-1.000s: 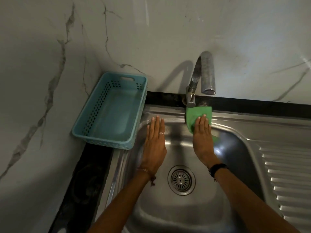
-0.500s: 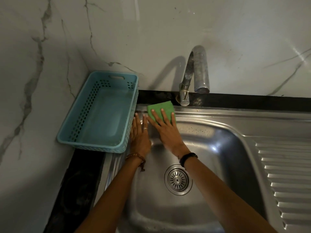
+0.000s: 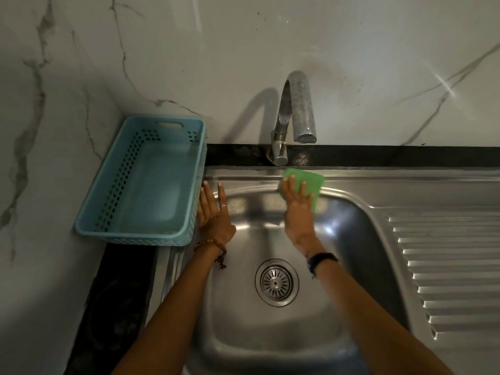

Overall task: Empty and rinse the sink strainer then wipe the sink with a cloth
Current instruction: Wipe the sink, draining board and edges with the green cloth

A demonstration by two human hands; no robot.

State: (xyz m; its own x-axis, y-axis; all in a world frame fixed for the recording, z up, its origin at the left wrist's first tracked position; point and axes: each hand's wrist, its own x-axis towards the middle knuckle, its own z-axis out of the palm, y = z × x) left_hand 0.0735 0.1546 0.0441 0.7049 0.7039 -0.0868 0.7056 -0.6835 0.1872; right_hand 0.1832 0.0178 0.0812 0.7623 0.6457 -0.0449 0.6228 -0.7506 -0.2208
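A green cloth [image 3: 311, 185] lies flat on the back rim of the steel sink [image 3: 359, 220], just below the tap. My right hand [image 3: 297, 209] presses it down with spread fingers. My left hand [image 3: 215, 212] rests flat and empty on the sink's left rim, beside the basket. The round metal strainer [image 3: 276, 282] sits in the drain at the bottom of the basin, between my forearms.
A light blue plastic basket [image 3: 140, 234] stands on the counter in the left corner, touching the sink's edge. A curved steel tap [image 3: 296, 112] rises behind the sink with no water running. The ribbed drainboard [image 3: 454, 266] extends to the right. Marble walls close the back and left.
My right hand has slid the green cloth rightward along the back rim, from the left corner to under the tap. My left hand stays on the left rim.
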